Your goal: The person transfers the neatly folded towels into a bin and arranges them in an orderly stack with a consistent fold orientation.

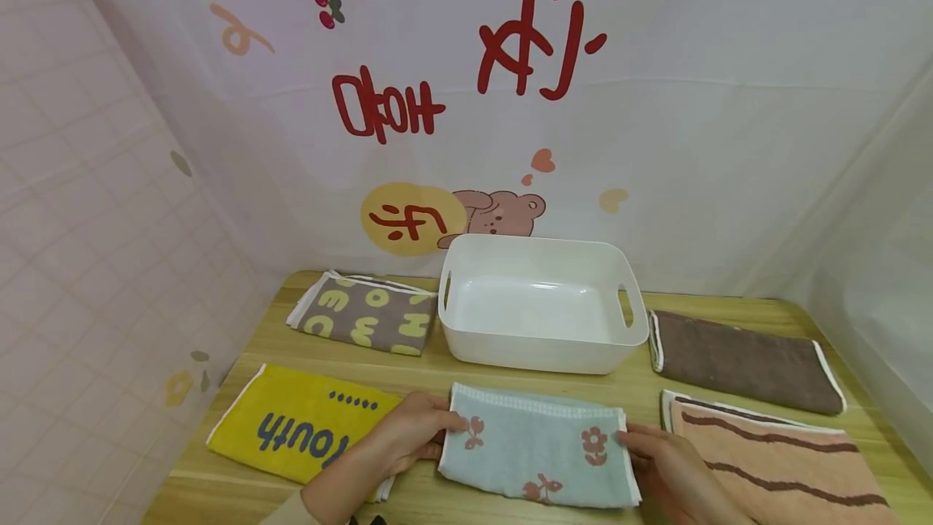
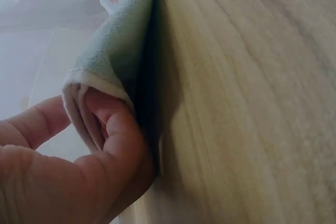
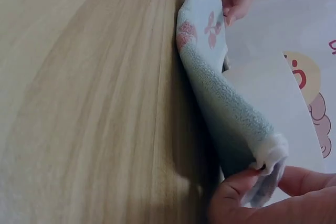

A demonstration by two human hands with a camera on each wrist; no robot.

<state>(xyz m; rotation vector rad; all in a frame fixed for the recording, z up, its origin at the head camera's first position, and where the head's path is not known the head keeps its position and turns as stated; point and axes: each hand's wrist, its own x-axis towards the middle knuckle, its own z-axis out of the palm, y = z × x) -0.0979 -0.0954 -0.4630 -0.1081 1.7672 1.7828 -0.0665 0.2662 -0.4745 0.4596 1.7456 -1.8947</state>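
Observation:
A folded light blue towel with pink flowers is stretched between my two hands in front of the white bin. My left hand grips its left end, and in the left wrist view the thumb is tucked into the folded layers. At the opposite end, my right hand pinches the white-edged side. The right wrist view shows the towel's corner between thumb and fingers. Seen from both wrists, the towel's lower side runs close over the wooden table.
Behind the towel stands a white bin with handle holes, its visible floor bare. A yellow towel and a grey lettered towel lie at left. A brown towel and a peach striped towel lie at right.

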